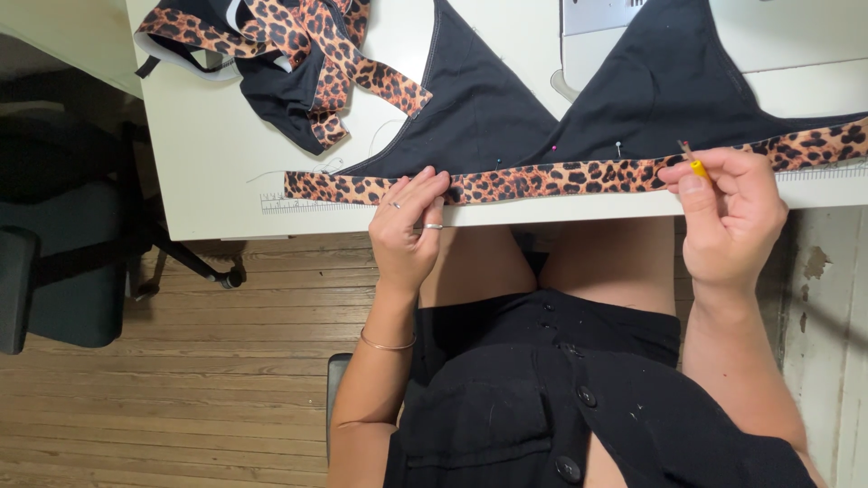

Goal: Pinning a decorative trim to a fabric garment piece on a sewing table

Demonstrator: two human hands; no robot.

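Note:
A long leopard-print band (542, 178) lies along the front edge of the white table (208, 154), pinned to two black triangular fabric pieces (479, 108). My left hand (407, 226) presses its fingertips on the band near the middle, holding nothing. My right hand (728, 212) pinches a pin with a yellow head (698, 167) right at the band, further right. Another pin with a white head (618, 145) stands in the black fabric just above the band.
A heap of black and leopard-print fabric (289, 54) lies at the table's back left. A sewing machine base (615, 27) sits at the back right. A printed ruler (298, 203) runs along the table edge. A dark office chair (63, 244) stands at left on wooden floor.

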